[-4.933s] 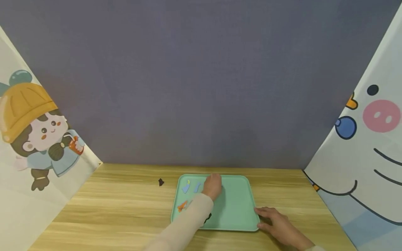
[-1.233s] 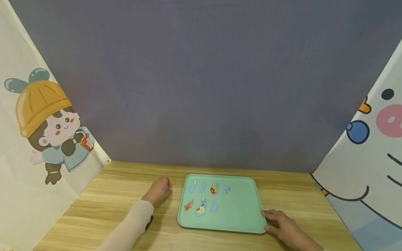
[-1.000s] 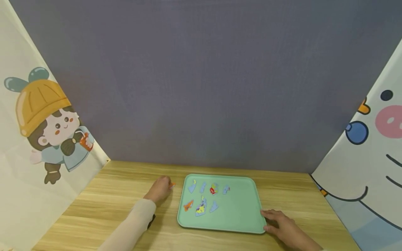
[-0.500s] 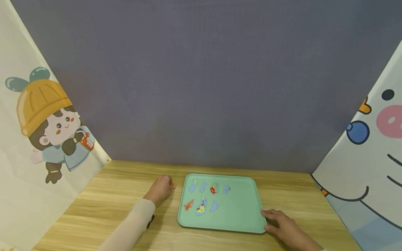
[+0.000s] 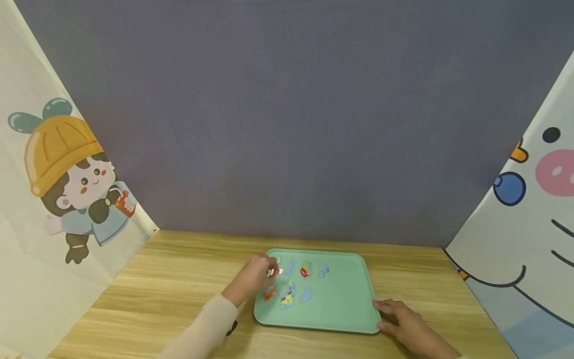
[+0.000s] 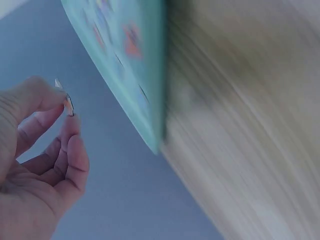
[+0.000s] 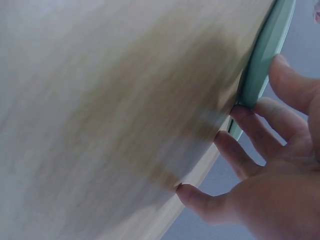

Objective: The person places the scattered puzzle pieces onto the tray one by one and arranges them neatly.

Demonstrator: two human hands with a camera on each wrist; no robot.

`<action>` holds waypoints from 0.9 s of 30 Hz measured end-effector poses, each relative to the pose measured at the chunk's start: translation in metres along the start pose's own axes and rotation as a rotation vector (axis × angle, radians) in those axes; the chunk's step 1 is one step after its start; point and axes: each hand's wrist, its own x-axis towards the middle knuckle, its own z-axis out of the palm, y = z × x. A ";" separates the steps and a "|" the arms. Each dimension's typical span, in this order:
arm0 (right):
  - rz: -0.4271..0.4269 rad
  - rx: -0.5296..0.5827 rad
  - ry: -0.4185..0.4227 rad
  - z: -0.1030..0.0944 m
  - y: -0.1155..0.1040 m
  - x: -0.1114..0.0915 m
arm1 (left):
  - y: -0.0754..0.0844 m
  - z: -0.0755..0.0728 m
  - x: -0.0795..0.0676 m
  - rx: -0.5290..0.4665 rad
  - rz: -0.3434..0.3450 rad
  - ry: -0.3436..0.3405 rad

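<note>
My left hand (image 5: pixel 254 276) is above the left edge of the mint-green tray (image 5: pixel 343 299). It pinches a small flat puzzle piece (image 5: pixel 280 271) between thumb and fingertips, and the left wrist view shows this piece (image 6: pixel 69 106) edge-on. Several printed puzzle pieces lie apart in the tray: a red-and-yellow one (image 5: pixel 306 269), an orange one (image 5: pixel 269 293), a yellow-and-purple one (image 5: pixel 287 297) and blue ones such as the triangular piece (image 5: pixel 306 295). At the tray's lower right corner my right hand (image 5: pixel 401 321) rests with extended fingers and thumb touching the outer rim (image 7: pixel 262 60).
The tray lies on a wood-grain table (image 5: pixel 188 279). A grey wall panel (image 5: pixel 287 124) stands behind it. Printed cartoon panels rise on both sides, a child figure (image 5: pixel 85 179) left and a pink snout (image 5: pixel 558 172) right.
A dark piece lay on the table left of the tray earliest. My left hand went there from the tray, took a piece, and now has carried it right over the tray. The right hand stays put.
</note>
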 end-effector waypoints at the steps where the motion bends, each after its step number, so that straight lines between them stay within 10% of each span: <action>1: -0.005 0.003 -0.001 0.000 0.000 0.000 | 0.007 0.003 0.002 -0.009 0.012 -0.008; 13: -0.106 0.003 0.014 0.001 -0.002 0.005 | 0.080 0.055 0.023 0.018 -0.057 -0.070; 27: -0.106 -0.022 -0.019 0.003 -0.012 0.030 | 0.097 0.070 0.021 0.320 -0.061 -0.066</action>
